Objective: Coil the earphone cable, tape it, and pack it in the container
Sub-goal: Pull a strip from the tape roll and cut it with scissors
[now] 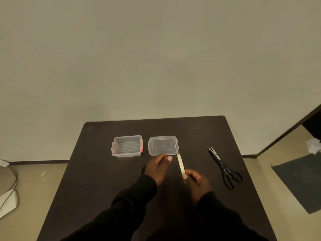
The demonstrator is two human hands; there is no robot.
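Right hand (196, 180) pinched on tape strip (180, 164), long axis toward lid (163, 145); left hand (156, 166) seemingly spread, empty.

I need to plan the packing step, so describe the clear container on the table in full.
The container is a small rectangular box of clear plastic, standing upright and open on the dark table, left of its separate clear lid. Red-orange latches sit at both short ends. A grid pattern shows through its base. It looks empty; no earphone cable is visible inside. Neither hand touches it, and a gap separates it from the lid.
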